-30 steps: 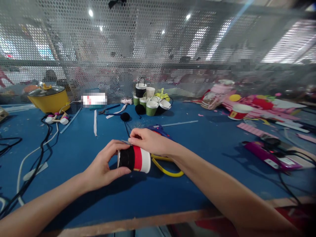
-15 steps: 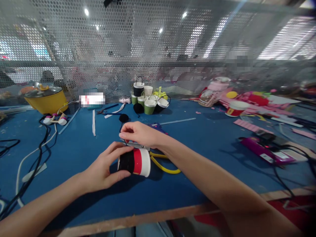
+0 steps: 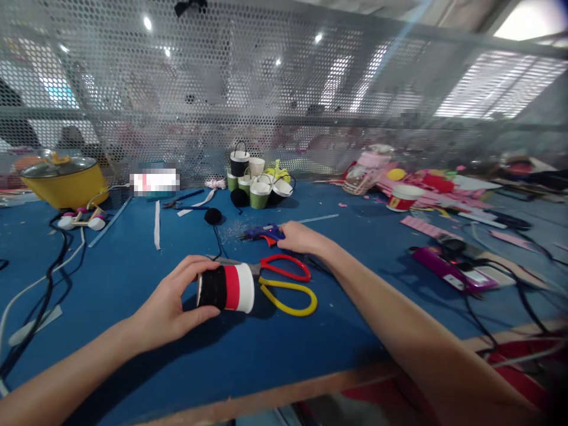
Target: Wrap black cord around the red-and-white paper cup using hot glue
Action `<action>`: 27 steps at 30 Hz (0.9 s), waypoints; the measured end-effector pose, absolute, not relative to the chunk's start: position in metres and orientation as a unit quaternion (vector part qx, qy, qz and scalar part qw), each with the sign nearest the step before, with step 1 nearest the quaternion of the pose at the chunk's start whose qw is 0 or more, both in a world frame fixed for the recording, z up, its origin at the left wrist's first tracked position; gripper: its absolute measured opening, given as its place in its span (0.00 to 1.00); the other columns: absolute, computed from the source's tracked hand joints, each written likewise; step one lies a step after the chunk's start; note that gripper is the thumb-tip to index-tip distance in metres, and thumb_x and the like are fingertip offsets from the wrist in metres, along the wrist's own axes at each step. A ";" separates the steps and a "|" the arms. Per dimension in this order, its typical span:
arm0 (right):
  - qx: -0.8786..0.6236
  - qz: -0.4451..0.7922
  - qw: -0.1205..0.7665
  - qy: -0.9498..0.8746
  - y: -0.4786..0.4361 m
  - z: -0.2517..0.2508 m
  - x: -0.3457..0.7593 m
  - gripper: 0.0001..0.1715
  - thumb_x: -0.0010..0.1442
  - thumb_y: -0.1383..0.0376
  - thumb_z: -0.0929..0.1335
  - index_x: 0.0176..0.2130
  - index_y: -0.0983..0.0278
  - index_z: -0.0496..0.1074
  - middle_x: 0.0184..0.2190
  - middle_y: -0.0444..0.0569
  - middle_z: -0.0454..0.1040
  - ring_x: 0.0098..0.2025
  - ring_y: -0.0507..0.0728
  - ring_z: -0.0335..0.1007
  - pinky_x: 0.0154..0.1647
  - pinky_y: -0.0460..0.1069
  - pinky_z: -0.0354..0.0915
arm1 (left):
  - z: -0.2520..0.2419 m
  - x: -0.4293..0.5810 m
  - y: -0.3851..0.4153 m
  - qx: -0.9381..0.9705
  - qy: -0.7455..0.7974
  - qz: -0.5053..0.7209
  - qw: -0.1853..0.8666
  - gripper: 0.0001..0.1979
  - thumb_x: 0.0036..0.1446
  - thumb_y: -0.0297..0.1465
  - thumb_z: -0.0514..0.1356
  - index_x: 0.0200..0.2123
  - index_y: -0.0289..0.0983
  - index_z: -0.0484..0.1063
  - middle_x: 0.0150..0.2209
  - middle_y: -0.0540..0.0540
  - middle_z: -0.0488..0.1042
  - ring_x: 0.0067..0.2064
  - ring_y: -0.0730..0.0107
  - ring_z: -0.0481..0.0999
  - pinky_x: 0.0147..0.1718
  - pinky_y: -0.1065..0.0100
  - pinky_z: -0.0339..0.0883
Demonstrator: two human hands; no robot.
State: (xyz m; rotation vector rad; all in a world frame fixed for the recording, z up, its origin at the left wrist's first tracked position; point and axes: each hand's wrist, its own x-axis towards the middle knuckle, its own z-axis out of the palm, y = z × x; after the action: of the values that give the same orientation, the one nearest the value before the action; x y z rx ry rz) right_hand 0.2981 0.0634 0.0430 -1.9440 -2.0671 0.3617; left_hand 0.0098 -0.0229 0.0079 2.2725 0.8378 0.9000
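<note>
The left hand (image 3: 171,299) has its fingers curved round a white paper cup with a red middle band and black cord wound about its narrower end (image 3: 233,288). The thumb presses the near side and the other fingers lie over the far side, all on the black winding. The cup lies on its side, its wide white end pointing away from those fingers, to their right; whether it also rests on the blue-topped bench (image 3: 284,349) is hard to tell.

The cup should be very light, with thin walls that could dent under a hard squeeze. The wound part looks likely to give better grip than the smooth red and white surface, though the cord could slip if dragged sideways. The stiffer narrow end seems a sound place to hold, with modest pressure.

The right hand (image 3: 304,238) has its fingers at the rear of a blue glue gun with an orange trigger (image 3: 261,232); whether they have closed round it cannot be told. Between the two hands lie metal scissors with one red and one yellow handle loop (image 3: 284,283), just beyond the cup. Farther out from the left fingers sits a small black ball of cord (image 3: 213,216), its strand trailing back toward the cup.
</note>
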 end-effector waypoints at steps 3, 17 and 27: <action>-0.681 0.129 0.136 -0.708 0.061 0.029 0.296 0.11 0.41 0.72 0.71 0.18 0.62 0.65 0.15 0.41 0.63 0.19 0.50 0.60 0.19 0.45 0.54 | 0.007 0.010 -0.022 0.839 0.321 0.341 0.277 0.23 0.53 0.31 0.61 0.52 0.43 0.60 0.51 0.40 0.64 0.52 0.58 0.68 0.50 0.57 0.66; -0.571 0.362 0.279 -0.682 0.012 0.067 0.283 0.15 0.55 0.55 0.65 0.33 0.65 0.66 0.27 0.46 0.70 0.28 0.52 0.66 0.29 0.46 0.63 | 0.005 0.004 -0.014 0.837 0.344 0.368 0.214 0.21 0.54 0.30 0.60 0.52 0.41 0.62 0.53 0.38 0.64 0.54 0.56 0.67 0.51 0.55 0.65; -0.546 0.377 0.240 -0.709 -0.017 0.073 0.265 0.13 0.54 0.57 0.66 0.29 0.64 0.72 0.17 0.43 0.69 0.20 0.51 0.64 0.22 0.46 0.62 | 0.004 0.003 -0.007 0.820 0.372 0.382 0.210 0.22 0.53 0.29 0.61 0.51 0.42 0.62 0.51 0.41 0.64 0.53 0.58 0.67 0.51 0.57 0.65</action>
State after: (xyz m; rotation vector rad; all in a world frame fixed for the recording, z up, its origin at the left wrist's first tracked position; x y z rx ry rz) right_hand 0.2647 -0.0167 0.0730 -1.4943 -1.9396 1.0305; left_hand 0.0029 -0.0070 0.0038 2.2793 1.0334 1.0625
